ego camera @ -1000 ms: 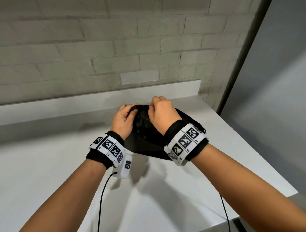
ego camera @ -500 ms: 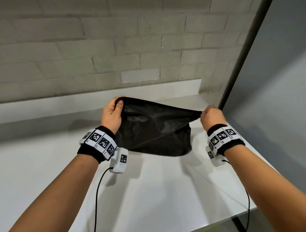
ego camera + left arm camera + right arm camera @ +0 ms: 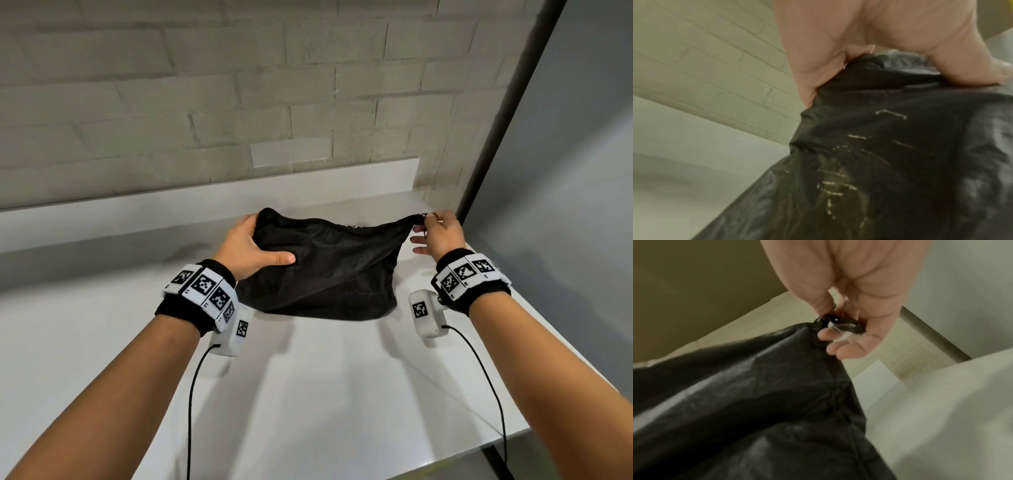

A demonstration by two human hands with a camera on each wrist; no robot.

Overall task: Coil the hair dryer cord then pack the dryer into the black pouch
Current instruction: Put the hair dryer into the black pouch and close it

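The black pouch [image 3: 329, 270] hangs stretched between my two hands above the white table [image 3: 308, 394], bulging at the bottom. My left hand [image 3: 251, 248] grips its left top corner, thumb lying across the fabric; the left wrist view shows the fabric [image 3: 890, 154] bunched under the palm. My right hand [image 3: 435, 233] pinches the drawstring end at the right top corner, and the right wrist view shows the black cord loop [image 3: 840, 325] between thumb and fingers. The pouch mouth is drawn closed. No hair dryer or cord shows outside the pouch.
A grey brick wall [image 3: 239, 102] stands behind the table, with a low white ledge [image 3: 205, 198] along its base. A dark post [image 3: 507, 109] runs up at the right, beside the table's right edge. Camera cables hang from both wrists.
My hands have pulled apart from the bunched pouch top, stretching it wide. Since half a second ago the pouch has sunk lower toward the table and my left thumb has spread over the fabric.
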